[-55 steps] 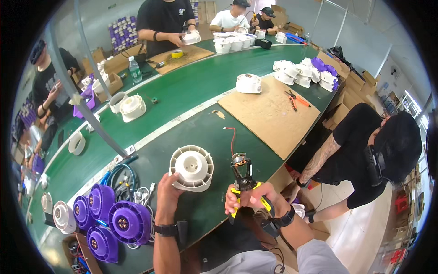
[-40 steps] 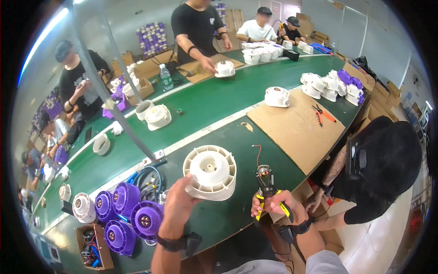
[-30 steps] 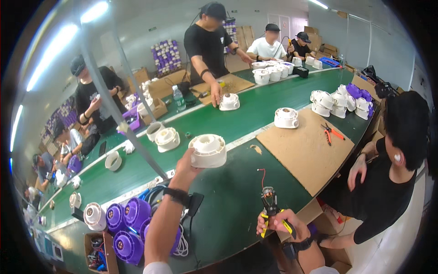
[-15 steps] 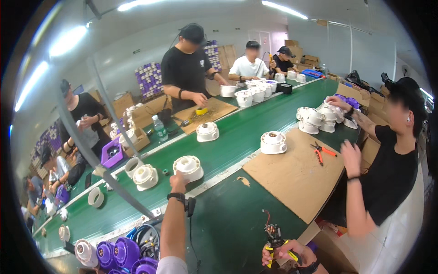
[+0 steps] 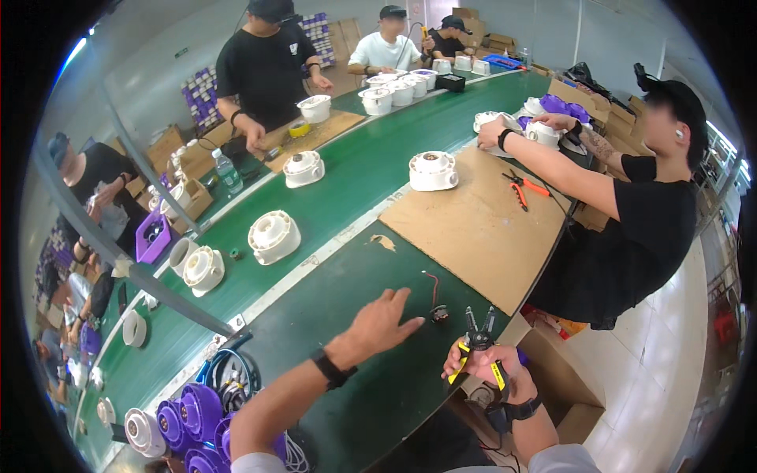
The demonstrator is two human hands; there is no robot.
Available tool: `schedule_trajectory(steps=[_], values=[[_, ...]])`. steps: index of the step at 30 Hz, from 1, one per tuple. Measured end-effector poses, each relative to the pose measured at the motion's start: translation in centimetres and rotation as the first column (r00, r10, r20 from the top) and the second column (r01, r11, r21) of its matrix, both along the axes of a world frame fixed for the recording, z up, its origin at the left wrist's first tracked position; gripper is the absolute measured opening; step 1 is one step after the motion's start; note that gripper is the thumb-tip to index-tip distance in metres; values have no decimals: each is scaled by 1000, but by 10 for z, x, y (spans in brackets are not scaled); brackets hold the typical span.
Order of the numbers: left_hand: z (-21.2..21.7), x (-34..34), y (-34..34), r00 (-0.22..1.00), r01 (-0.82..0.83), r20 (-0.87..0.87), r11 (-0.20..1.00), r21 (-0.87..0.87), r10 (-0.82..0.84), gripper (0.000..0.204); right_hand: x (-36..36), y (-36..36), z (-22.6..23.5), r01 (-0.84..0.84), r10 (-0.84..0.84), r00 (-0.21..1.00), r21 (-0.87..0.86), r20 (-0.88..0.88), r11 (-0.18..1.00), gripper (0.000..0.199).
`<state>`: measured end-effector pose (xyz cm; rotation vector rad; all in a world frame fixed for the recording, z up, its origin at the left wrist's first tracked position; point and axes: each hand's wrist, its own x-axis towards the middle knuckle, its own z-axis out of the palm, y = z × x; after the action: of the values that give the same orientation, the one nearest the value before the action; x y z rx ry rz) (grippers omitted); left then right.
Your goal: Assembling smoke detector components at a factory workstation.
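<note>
My right hand (image 5: 501,364) grips wire strippers (image 5: 479,340) with black and yellow handles; their jaws are apart and point away from me. Just beyond the jaws, a small motor (image 5: 439,314) with red and black leads (image 5: 433,288) lies on the green table. My left hand (image 5: 382,321) hovers near the motor with its fingers apart and nothing in them. Farther off on the green conveyor belt sits a round white housing (image 5: 274,236), apart from either hand.
A brown cardboard sheet (image 5: 465,221) bears another white housing (image 5: 433,171) and orange-handled pliers (image 5: 520,191). Purple housings (image 5: 201,410) crowd the lower left beside a grey post (image 5: 177,303). A co-worker (image 5: 654,213) reaches over housings at right; others stand across the belt.
My left hand has let go of the white housing and come back over the near table. The motor, earlier at the strippers' jaws, now lies on the table. The right co-worker's hand has moved to the housings.
</note>
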<state>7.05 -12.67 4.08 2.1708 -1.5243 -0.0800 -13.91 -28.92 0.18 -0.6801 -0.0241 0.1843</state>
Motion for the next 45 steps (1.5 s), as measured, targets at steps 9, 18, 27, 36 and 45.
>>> schedule_trajectory(steps=[9, 18, 27, 36, 45], values=[[-18, -47, -68, 962, -226, -122, 962, 151, 245, 33, -22, 3, -11, 240, -237, 967, -25, 92, 971, 44], [-1, 94, -37, 835, -549, -254, 769, -327, 488, 31, 11, 8, 35, 471, -529, 836, -689, 148, 551, 28], [-67, 271, 28, 628, -765, -101, 588, -264, 772, 38, 64, 48, 25, 391, -317, 873, -921, 370, 2, 69], [-87, 319, 38, 526, -837, 42, 526, -150, 849, 44, 44, 37, 22, 497, 23, 867, -868, 497, 11, 53], [-105, 342, 37, 495, -829, 180, 524, -194, 850, 72, 51, 54, 10, 595, -105, 789, -796, 605, -115, 56]])
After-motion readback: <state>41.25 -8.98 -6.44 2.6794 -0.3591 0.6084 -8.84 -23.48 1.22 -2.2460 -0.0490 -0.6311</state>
